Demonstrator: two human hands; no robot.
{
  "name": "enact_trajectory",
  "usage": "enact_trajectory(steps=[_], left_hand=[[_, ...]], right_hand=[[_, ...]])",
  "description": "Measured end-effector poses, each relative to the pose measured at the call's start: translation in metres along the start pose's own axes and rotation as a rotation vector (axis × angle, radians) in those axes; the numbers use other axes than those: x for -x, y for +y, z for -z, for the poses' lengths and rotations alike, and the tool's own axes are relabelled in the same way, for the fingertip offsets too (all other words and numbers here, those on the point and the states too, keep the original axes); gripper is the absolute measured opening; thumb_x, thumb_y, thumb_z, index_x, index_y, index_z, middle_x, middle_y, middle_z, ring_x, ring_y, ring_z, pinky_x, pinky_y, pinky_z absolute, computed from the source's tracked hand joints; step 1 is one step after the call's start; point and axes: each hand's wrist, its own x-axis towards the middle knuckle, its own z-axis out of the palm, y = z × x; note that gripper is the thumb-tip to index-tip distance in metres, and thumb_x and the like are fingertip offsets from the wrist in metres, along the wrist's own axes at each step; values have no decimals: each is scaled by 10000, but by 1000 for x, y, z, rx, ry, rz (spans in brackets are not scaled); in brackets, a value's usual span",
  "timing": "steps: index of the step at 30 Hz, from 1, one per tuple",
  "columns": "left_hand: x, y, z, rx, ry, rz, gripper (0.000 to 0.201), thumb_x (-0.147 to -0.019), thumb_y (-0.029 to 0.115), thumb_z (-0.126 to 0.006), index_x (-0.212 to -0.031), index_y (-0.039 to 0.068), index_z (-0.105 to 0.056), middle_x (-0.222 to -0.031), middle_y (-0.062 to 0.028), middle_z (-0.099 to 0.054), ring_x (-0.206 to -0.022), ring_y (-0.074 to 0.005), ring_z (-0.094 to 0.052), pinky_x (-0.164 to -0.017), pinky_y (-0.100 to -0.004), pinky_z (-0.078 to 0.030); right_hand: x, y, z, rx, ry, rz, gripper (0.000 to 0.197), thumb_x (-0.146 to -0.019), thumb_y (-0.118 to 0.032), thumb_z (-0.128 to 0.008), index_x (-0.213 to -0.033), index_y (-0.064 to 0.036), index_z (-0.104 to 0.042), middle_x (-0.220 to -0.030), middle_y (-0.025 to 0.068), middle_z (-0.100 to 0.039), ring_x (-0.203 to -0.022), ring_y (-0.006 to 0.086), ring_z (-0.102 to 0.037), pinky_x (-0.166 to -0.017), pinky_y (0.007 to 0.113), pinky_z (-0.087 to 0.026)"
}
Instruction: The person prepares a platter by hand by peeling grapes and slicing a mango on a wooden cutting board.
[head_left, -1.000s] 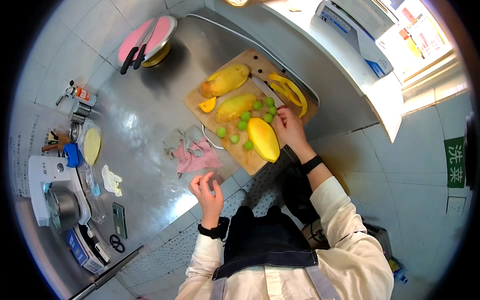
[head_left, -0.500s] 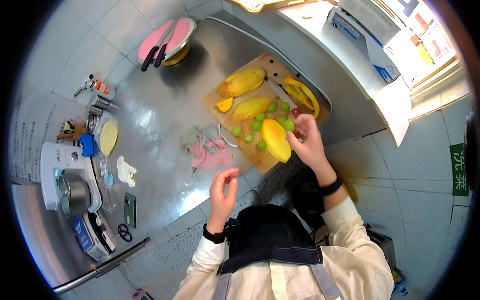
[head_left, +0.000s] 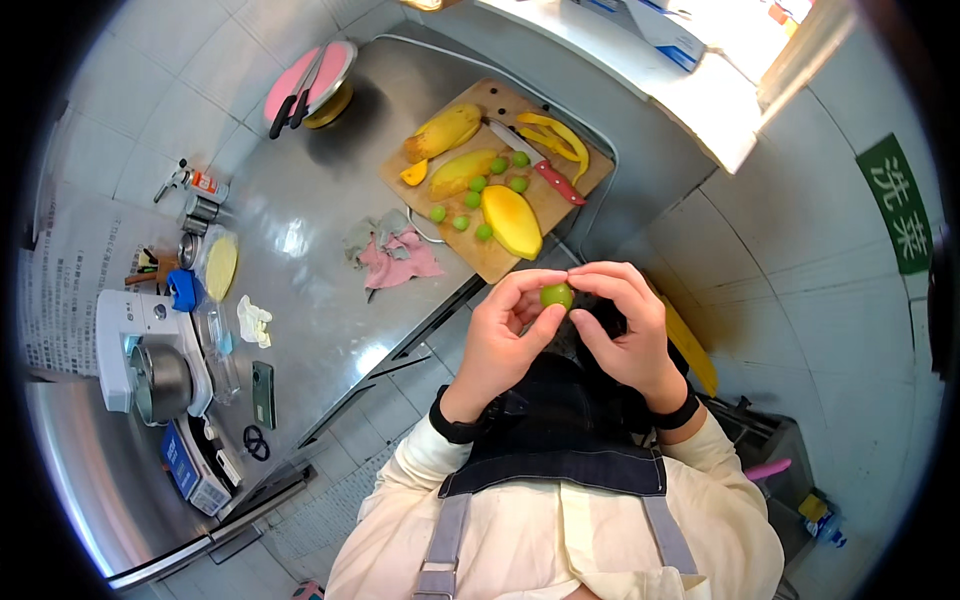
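Observation:
In front of the apron, a green grape is pinched in the fingertips of my left hand. My right hand meets it from the other side, thumb and fingers closed at the grape's edge. Beyond my hands lies a wooden cutting board. On it rest a smooth peeled mango piece, a whole-looking yellow mango, another cut mango piece and a small yellow chunk. Several loose grapes lie among them. A red-handled knife sits beside yellow peel strips.
Pink and grey cloths lie on the steel table left of the board. Two black-handled knives rest on a pink-topped turntable. A stand mixer, a phone and a crumpled white glove line the left side.
My right hand has drawn back from the board with a grape, uncovering the red knife handle. My left hand has moved right, and both hands now meet at the grape.

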Motion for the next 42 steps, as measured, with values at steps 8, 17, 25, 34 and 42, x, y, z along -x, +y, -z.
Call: enact_trajectory(steps=[8,17,25,34,42], left_hand=[[44,-13,-13,-401,2,-116,348,-800,-12,-777,-1097,-14,-596,-1109,-105,-562,-1006,-160,-627,-843,-274,-571],[74,-18,-11,-470,42,-115,332,-774,42,-818,-1037,-13,-623,-1013,-71,-566,-923,-138,-644,-804,-261,-567],[71,-10,-16,-482,-54,-20,325,-792,52,-808,-1041,-20,-613,-1030,-72,-599,-910,-126,-656,-804,-256,-562],[50,-10,-41,-430,-212,-34,406,-785,-47,-773,-1144,-3,-588,-1276,-101,-493,-1067,-154,-618,-870,-272,-565],[36,-10,-46,26,-341,127,344,-946,-17,-577,-1271,0,-468,-1152,-124,-614,-988,-178,-640,-849,-284,-536]], right_hand=[[50,-12,13,14,-66,-87,191,-778,16,-746,-958,-16,-690,-933,111,-681,-798,233,-676,-688,295,-548],[67,-21,10,157,-131,106,162,-769,25,-744,-916,-4,-683,-896,116,-674,-735,237,-645,-629,299,-526],[71,-29,16,395,-89,294,195,-717,14,-738,-870,-30,-626,-833,88,-628,-715,251,-594,-656,346,-484],[77,-36,41,142,-61,-248,73,-805,3,-680,-839,-10,-616,-780,78,-597,-631,174,-613,-600,271,-517],[84,-36,64,-402,-106,-635,46,-914,-38,-594,-940,-2,-607,-865,12,-627,-727,61,-566,-661,204,-469]])
